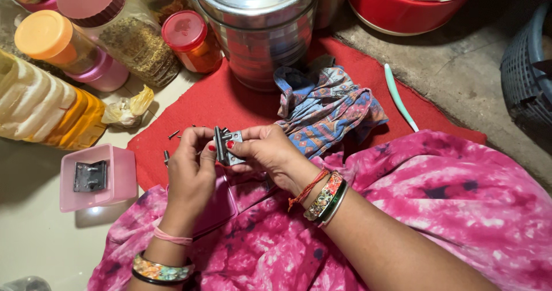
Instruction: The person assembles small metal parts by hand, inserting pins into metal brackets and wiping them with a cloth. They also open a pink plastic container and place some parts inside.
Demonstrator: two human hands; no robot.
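We hold a small metal hinge (228, 147) between both hands, above the red mat (241, 104) on the floor. The left hand (191, 173) pinches its left edge; the right hand (265, 151) is clamped on the right leaf, thumb on top. No screw shows in the hinge from this view (its holes are too small to read). Several loose screws (173, 134) lie on the mat just left of the hands, so we judge the fitting of screws as not yet done. A second hinge (89, 176) rests untouched in the pink box (121, 179) at the near left. A patterned cloth (328, 110) lies to the right of the hands, with jars (135, 35) beyond.
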